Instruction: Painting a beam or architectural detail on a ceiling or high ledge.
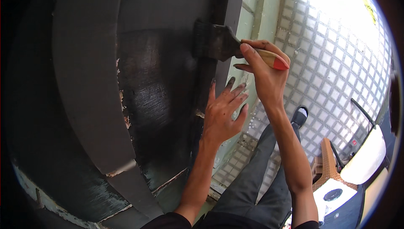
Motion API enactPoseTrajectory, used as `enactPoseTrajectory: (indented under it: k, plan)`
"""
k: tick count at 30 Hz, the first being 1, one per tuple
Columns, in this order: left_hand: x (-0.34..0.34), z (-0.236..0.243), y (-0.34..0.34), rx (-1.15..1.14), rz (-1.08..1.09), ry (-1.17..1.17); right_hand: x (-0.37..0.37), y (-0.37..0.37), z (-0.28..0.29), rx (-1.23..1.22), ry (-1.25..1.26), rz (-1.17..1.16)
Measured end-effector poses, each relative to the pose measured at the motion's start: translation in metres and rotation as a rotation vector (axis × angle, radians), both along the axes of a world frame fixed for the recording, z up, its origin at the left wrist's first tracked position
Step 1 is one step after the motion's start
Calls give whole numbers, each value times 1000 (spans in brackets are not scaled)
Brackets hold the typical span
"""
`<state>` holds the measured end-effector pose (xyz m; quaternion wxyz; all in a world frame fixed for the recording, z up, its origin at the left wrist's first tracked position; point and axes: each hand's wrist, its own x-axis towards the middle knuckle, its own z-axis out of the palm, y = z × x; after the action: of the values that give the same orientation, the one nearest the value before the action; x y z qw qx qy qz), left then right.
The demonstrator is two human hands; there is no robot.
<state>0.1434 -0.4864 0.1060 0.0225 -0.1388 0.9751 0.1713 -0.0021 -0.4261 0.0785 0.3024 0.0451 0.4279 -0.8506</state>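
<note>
My right hand (pixel 269 71) grips a paintbrush (pixel 225 43) by its wooden handle, whose end is red. The wide bristles press on a dark panel (pixel 168 60) near its right edge, beside a raised dark frame strip (pixel 229 10). Black paint coats the bristles and the brush's ferrule. My left hand (pixel 223 111) rests with fingers spread on the frame strip, just below the brush, its fingertips smeared dark. Wet, shiny patches (pixel 151 100) of black paint show on the panel to the left.
Another dark vertical strip (pixel 90 60) with chipped edges runs along the left. Pale green trim (pixel 252 5) borders the frame on the right. Tiled paving (pixel 324 73) lies beyond, where my shoe (pixel 300 115) stands. A white chair-like object (pixel 366 157) and a woven brown piece (pixel 327 161) sit lower right.
</note>
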Motion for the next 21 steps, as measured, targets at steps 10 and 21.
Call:
enactPoseTrajectory:
  k: [10, 21]
  plan:
    - [2, 6, -3, 104, 25, -60, 7, 10, 39, 429, 702, -131]
    - [15, 8, -9, 215, 69, -46, 25, 3, 96, 163, 725, -272]
